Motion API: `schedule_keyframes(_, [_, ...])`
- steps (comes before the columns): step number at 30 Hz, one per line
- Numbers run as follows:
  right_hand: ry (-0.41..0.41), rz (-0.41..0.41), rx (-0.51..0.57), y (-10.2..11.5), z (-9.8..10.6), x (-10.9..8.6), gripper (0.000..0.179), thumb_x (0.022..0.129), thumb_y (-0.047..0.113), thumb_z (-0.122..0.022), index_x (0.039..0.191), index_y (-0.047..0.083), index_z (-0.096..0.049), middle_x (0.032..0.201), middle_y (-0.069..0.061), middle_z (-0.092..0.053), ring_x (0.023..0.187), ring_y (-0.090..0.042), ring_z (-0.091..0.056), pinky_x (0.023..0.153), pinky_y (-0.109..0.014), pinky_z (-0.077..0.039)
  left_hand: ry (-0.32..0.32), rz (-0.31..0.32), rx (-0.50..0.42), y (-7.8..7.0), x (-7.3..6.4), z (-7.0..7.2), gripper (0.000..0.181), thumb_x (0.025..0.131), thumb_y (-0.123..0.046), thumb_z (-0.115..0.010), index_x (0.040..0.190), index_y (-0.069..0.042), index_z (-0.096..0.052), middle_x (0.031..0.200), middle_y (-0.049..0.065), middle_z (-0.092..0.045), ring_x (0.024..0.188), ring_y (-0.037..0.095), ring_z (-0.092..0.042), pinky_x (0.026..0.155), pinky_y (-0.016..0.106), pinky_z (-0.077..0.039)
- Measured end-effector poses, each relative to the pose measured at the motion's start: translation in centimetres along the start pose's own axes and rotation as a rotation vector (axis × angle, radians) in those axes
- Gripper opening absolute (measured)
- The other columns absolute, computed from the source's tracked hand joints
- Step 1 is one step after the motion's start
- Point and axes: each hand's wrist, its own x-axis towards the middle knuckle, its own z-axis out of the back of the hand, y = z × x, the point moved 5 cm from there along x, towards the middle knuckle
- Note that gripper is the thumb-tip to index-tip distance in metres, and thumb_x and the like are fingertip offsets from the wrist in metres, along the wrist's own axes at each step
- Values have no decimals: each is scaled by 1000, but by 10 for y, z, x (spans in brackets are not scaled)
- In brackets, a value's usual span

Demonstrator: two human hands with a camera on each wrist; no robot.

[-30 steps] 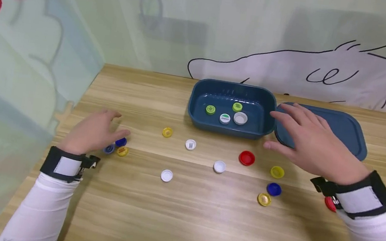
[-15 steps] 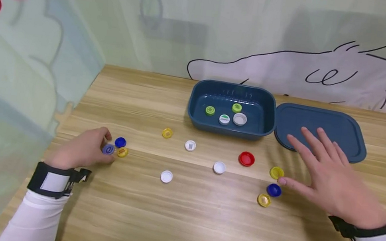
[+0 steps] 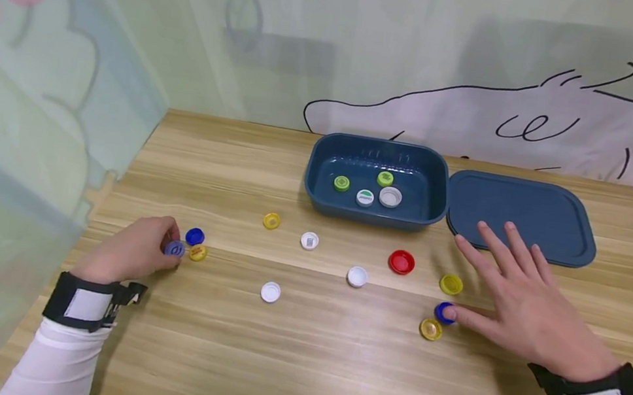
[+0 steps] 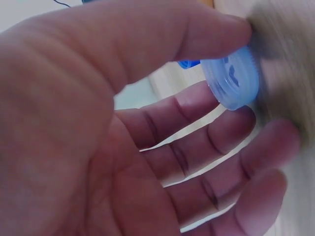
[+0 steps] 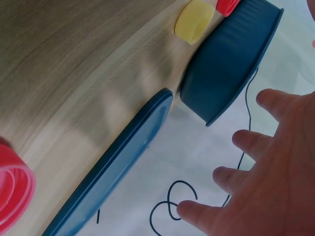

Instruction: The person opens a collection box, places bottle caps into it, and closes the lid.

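At the left of the head view, my left hand point(image 3: 132, 250) pinches a light blue bottle cap point(image 3: 174, 248) between thumb and fingers. The left wrist view shows this cap point(image 4: 235, 78) tilted on edge, close over the tabletop. Just right of that hand lie a dark blue cap point(image 3: 195, 236) and a yellow-orange cap point(image 3: 197, 253). My right hand point(image 3: 536, 313) spreads its fingers over the table, holding nothing. Its thumb tip overlaps another blue cap point(image 3: 441, 312) in the head view, with a gold cap point(image 3: 431, 329) and a yellow cap point(image 3: 451, 284) beside it.
A dark blue box point(image 3: 372, 215) at the back holds green and white caps. Its lid point(image 3: 528, 213) lies to the right. White caps point(image 3: 357, 277), a red cap point(image 3: 401, 262) and a yellow cap point(image 3: 271, 220) are scattered mid-table. A pinkish-red cap point(image 5: 15, 191) shows in the right wrist view.
My left hand has come down and left from above the caps and taken hold of the light blue one. My right hand has drawn back from over the lid, toward the near blue cap.
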Motion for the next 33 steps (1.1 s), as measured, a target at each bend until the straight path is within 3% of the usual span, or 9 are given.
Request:
schedule_keyframes(5, [-9,3,-4,-1,0,0,99,70,74,-57,147,29,-17,154,-7,-3,136,-31,8,103,-62,5,-61,-18,22,-4,1,13,32,75,-21,-71,94,-4,-53,76,4,-55,64,18,-49,55,35,-44])
schedule_keyframes(9, [-24,10,-2,0,3,0,99,69,74,-58,147,29,-17,154,-7,-4,136,-32,7,104,-62,4,-143,-34,61,-19,6,33,31,77,-23,-69,97,-7,-53,83,6,-57,68,20,-52,57,37,-46])
schedule_keyframes(14, [-39,15,7,2,5,-1,99,68,74,-59,147,29,-18,154,-7,-4,136,-32,6,104,-62,3,-272,-116,53,-54,19,61,28,80,-21,-66,100,-8,-51,92,6,-54,74,20,-51,61,36,-46])
schedule_keyframes(20, [-48,11,10,2,9,-2,100,68,73,-59,147,28,-18,154,-7,-4,136,-32,5,104,-62,2,-405,-297,78,-111,50,82,29,81,-24,-66,103,-10,-52,92,0,-51,77,16,-49,64,34,-45])
schedule_keyframes(25, [-50,8,8,3,11,-3,100,68,73,-59,147,28,-18,153,-8,-5,136,-32,5,104,-62,1,-423,-412,86,-159,80,79,29,80,-23,-67,103,-12,-53,94,-2,-50,81,13,-46,70,31,-45])
schedule_keyframes(33, [-50,-1,9,2,11,-4,100,68,74,-59,147,28,-18,153,-9,-6,136,-32,6,104,-62,2,-311,-446,161,-214,122,45,35,83,-28,-66,111,-12,-54,101,0,-52,85,12,-48,78,28,-46])
